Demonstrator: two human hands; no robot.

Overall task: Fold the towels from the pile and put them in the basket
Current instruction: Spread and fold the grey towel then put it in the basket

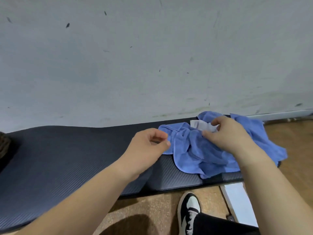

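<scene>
A crumpled pile of blue towels (199, 150) lies on the right end of a dark ribbed mat (59, 158). My right hand (227, 134) sits on top of the pile and pinches a white label (201, 125) between thumb and fingers. My left hand (149, 145) is at the pile's left edge, thumb and fingers curled and pinching the blue fabric there. A dark woven object (4, 145), perhaps the basket, shows only partly at the far left edge.
A pale scuffed wall (152, 56) rises right behind the mat. The floor (144, 209) is wood-toned. My black-and-white shoe (188, 211) stands near the mat's front edge, with a white flat object (240, 202) beside it on the right.
</scene>
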